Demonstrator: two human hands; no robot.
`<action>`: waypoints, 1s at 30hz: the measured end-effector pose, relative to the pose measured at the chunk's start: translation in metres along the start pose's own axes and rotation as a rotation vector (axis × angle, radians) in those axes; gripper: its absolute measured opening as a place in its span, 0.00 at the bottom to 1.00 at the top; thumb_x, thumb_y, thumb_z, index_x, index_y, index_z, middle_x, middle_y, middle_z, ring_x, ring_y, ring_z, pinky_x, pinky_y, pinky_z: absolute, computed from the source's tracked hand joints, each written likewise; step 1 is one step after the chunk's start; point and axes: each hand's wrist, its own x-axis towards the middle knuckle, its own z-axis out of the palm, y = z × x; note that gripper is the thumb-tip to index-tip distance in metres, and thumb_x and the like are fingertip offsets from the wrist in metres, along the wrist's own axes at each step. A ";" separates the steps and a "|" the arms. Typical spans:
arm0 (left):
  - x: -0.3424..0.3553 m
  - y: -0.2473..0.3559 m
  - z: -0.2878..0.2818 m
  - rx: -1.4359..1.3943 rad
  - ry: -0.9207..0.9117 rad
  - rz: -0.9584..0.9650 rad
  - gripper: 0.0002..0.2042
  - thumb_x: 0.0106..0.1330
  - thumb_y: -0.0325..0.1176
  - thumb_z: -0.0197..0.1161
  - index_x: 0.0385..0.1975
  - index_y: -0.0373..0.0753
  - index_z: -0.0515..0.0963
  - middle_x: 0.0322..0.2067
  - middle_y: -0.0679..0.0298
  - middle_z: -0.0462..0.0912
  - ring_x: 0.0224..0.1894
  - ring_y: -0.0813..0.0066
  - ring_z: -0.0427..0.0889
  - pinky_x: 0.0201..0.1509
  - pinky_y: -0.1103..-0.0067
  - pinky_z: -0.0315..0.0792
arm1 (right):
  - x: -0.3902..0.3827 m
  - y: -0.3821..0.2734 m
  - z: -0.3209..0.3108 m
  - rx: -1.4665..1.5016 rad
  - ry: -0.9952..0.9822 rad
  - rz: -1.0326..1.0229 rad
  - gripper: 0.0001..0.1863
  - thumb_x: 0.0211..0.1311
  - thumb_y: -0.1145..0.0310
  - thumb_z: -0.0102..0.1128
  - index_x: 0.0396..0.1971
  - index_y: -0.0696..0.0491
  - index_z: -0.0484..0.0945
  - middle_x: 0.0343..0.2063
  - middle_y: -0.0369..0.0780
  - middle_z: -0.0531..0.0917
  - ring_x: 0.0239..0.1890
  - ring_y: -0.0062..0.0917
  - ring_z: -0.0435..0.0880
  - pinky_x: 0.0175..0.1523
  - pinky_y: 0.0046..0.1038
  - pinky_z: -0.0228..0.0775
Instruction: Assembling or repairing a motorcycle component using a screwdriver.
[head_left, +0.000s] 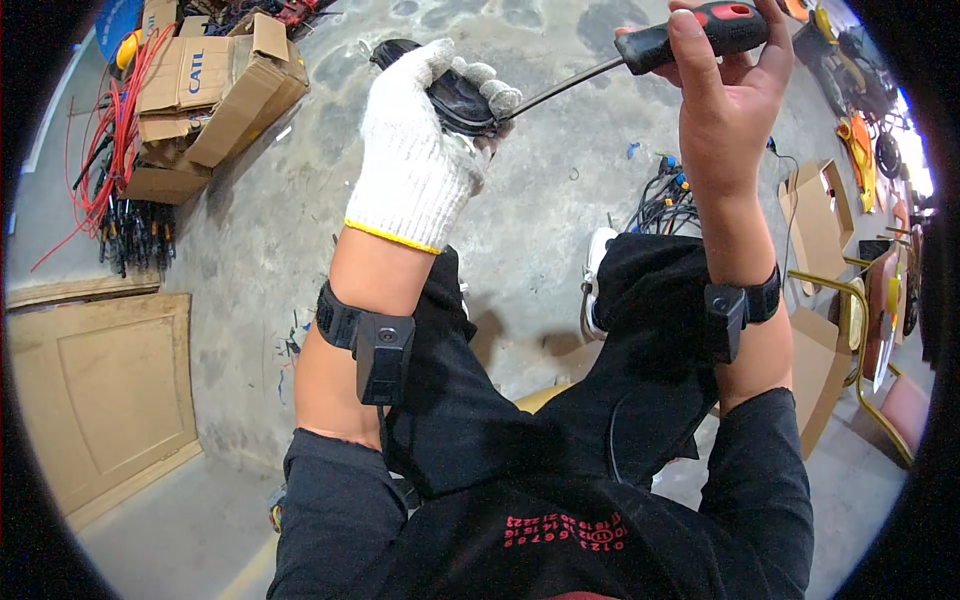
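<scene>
My left hand, in a white knit glove with a yellow-edged cuff, is closed around a black oval object at the upper middle. My right hand, bare, grips the black-and-red handle of a screwdriver. Its metal shaft slants down to the left, and the tip meets the lower right edge of the black object beside my gloved fingers; the exact contact is partly hidden. Each forearm wears a black strap with a small device.
Cardboard boxes, red wires and a tan panel lie left. Black cables lie near my right shoe. A metal-framed chair and a carton stand right. Concrete floor is underneath.
</scene>
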 end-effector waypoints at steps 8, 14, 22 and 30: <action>-0.003 0.001 0.001 0.051 -0.034 0.012 0.09 0.64 0.34 0.58 0.35 0.35 0.73 0.28 0.54 0.81 0.27 0.57 0.81 0.35 0.62 0.77 | 0.002 0.004 -0.001 -0.049 -0.036 -0.018 0.38 0.63 0.69 0.65 0.67 0.55 0.53 0.36 0.33 0.70 0.36 0.15 0.73 0.42 0.18 0.72; -0.003 0.002 0.000 0.041 0.004 0.003 0.08 0.64 0.34 0.58 0.35 0.36 0.72 0.28 0.55 0.81 0.26 0.57 0.81 0.33 0.62 0.77 | -0.002 0.003 -0.007 -0.086 -0.044 0.009 0.39 0.62 0.68 0.66 0.68 0.54 0.52 0.37 0.34 0.71 0.41 0.16 0.74 0.49 0.20 0.72; -0.003 0.004 -0.001 0.040 0.034 -0.005 0.07 0.63 0.31 0.60 0.34 0.35 0.71 0.26 0.56 0.78 0.26 0.61 0.79 0.27 0.71 0.77 | -0.001 0.006 -0.018 0.027 -0.267 -0.015 0.43 0.58 0.76 0.68 0.67 0.51 0.48 0.46 0.46 0.77 0.42 0.26 0.83 0.50 0.30 0.79; -0.006 0.005 -0.006 0.065 0.025 -0.021 0.09 0.64 0.34 0.59 0.35 0.36 0.70 0.27 0.58 0.77 0.25 0.63 0.79 0.30 0.70 0.78 | -0.005 0.000 -0.015 -0.138 -0.215 0.013 0.42 0.57 0.72 0.71 0.65 0.53 0.52 0.42 0.43 0.77 0.41 0.24 0.82 0.49 0.27 0.79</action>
